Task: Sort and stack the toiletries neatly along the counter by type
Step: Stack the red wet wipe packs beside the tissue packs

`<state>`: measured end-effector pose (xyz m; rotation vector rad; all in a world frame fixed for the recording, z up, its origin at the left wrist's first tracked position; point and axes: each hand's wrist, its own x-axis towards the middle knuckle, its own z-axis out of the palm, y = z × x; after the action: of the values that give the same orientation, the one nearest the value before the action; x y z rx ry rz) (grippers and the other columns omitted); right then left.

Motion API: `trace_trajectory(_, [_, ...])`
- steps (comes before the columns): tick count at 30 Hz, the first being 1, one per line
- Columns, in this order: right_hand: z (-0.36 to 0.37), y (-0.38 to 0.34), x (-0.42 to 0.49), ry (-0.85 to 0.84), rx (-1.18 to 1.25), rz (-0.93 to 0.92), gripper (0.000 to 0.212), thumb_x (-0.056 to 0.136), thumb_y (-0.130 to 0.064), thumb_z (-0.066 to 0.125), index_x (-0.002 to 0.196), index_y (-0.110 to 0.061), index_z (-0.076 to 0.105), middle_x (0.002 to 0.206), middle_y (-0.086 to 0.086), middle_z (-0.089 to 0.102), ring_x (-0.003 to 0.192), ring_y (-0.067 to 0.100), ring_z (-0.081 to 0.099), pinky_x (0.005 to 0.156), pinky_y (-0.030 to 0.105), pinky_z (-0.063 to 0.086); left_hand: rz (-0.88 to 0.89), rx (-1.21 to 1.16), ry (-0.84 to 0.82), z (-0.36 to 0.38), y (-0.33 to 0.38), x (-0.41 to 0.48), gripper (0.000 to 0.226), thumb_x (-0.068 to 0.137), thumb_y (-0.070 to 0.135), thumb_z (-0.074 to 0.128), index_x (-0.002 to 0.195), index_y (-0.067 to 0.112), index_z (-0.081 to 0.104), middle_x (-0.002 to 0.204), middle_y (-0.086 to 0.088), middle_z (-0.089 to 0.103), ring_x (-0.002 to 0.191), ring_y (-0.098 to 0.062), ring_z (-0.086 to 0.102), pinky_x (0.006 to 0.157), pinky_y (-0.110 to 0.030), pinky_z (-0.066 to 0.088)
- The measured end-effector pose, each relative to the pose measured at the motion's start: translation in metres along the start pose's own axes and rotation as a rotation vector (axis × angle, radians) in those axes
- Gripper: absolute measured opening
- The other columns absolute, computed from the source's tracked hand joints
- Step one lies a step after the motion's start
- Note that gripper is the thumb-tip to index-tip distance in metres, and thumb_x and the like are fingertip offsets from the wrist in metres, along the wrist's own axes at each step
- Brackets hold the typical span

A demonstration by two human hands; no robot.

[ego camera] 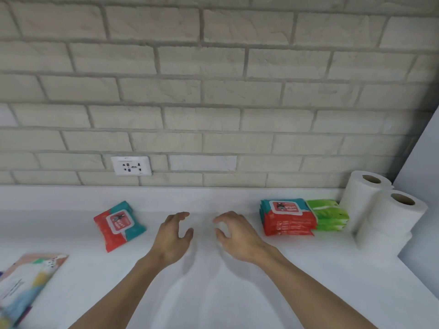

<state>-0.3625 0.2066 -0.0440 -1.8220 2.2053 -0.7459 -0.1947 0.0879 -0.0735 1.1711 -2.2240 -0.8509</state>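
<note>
My left hand (174, 236) and my right hand (236, 235) hover side by side over the middle of the white counter (213, 293), fingers loosely curled, holding nothing. A single red and teal wipes pack (118, 225) lies tilted to the left of my left hand. To the right of my right hand stands a stack of red and teal wipes packs (287, 217), with a stack of green wipes packs (329, 214) touching its right side. White paper rolls (382, 210) stand stacked at the far right.
A flat pastel-printed pack (28, 281) lies at the counter's left front corner. A wall socket (131, 165) sits in the brick wall behind. A pale wall panel (422, 186) bounds the counter on the right.
</note>
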Motion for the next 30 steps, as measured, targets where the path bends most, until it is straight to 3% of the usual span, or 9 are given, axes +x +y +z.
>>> trace_trajectory(8, [0.057, -0.073, 0.027, -0.097, 0.077, -0.052, 0.03, 0.095, -0.028, 0.05, 0.124, -0.027, 0.057, 0.13, -0.007, 0.053, 0.119, 0.014, 0.048, 0.102, 0.022, 0.038, -0.059, 0.097, 0.04, -0.071, -0.066, -0.012, 0.044, 0.092, 0.028, 0.06, 0.133, 0.024, 0.047, 0.137, 0.001, 0.049, 0.121, -0.017, 0.048, 0.101, -0.029, 0.042])
trace_trajectory(12, [0.081, -0.099, 0.04, -0.131, 0.102, -0.054, 0.031, 0.095, -0.027, 0.051, 0.125, -0.024, 0.058, 0.129, -0.005, 0.054, 0.12, 0.014, 0.05, 0.103, 0.023, 0.04, -0.076, 0.14, 0.036, -0.095, -0.096, -0.005, 0.042, 0.091, 0.026, 0.061, 0.131, 0.024, 0.049, 0.14, -0.001, 0.046, 0.124, -0.022, 0.046, 0.104, -0.033, 0.042])
trace_trajectory(15, [0.099, -0.115, 0.049, -0.154, 0.11, -0.041, 0.033, 0.095, -0.029, 0.051, 0.127, -0.025, 0.056, 0.131, -0.005, 0.052, 0.121, 0.013, 0.048, 0.104, 0.023, 0.039, -0.107, 0.185, 0.003, -0.109, -0.121, 0.006, 0.041, 0.09, 0.028, 0.06, 0.13, 0.025, 0.048, 0.143, 0.0, 0.043, 0.126, -0.024, 0.043, 0.105, -0.038, 0.043])
trace_trajectory(25, [0.154, -0.154, 0.09, -0.23, 0.111, -0.032, 0.041, 0.096, -0.034, 0.051, 0.136, -0.026, 0.045, 0.137, -0.003, 0.047, 0.124, 0.016, 0.044, 0.105, 0.027, 0.039, -0.159, 0.338, -0.163, -0.138, -0.19, 0.06, 0.044, 0.091, 0.042, 0.039, 0.135, 0.036, 0.038, 0.14, 0.006, 0.046, 0.126, -0.022, 0.043, 0.107, -0.038, 0.036])
trace_trajectory(30, [0.178, -0.163, 0.117, -0.241, 0.101, -0.033, 0.043, 0.094, -0.034, 0.05, 0.136, -0.037, 0.042, 0.136, -0.002, 0.045, 0.122, 0.021, 0.044, 0.106, 0.033, 0.04, -0.188, 0.296, -0.204, -0.144, -0.209, 0.085, 0.05, 0.081, 0.045, 0.035, 0.13, 0.042, 0.039, 0.134, 0.005, 0.049, 0.124, -0.021, 0.04, 0.104, -0.04, 0.034])
